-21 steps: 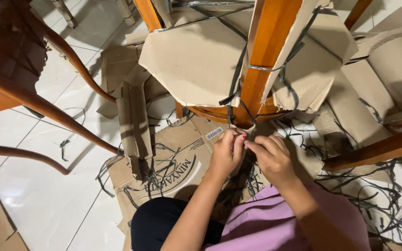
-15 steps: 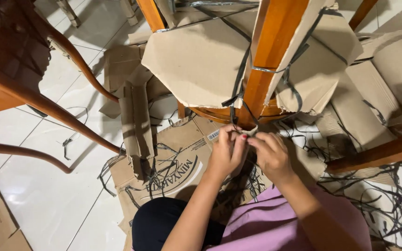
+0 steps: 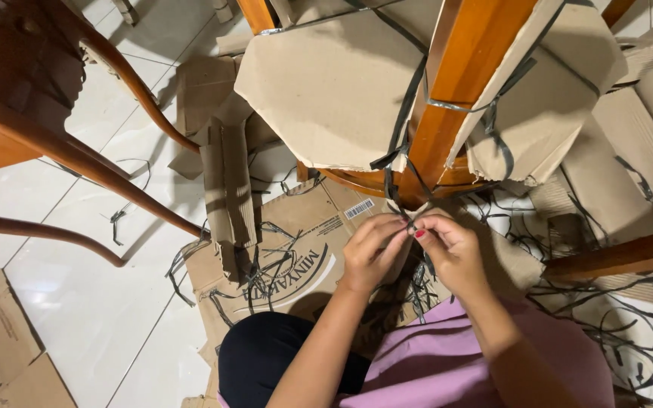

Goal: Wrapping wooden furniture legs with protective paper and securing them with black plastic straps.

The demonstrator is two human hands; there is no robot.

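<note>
Two hands meet on one dark plastic strap (image 3: 396, 185) that hangs from the orange wooden leg (image 3: 447, 113), just below its cardboard wrapping (image 3: 334, 91). Left hand (image 3: 372, 253): fingertips pinched narrow on the strap end. Right hand (image 3: 451, 253): likewise pinched on it, touching the left. Printed flat carton (image 3: 289, 257) lies beneath on the tiled floor (image 3: 85, 302). Loose straps (image 3: 629, 332) scattered right; dark chair (image 3: 32, 98) left.

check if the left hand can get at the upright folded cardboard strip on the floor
Probably yes: the left hand is pinching a dark strap, but only flat cardboard lies between it and the folded cardboard strip.
</note>
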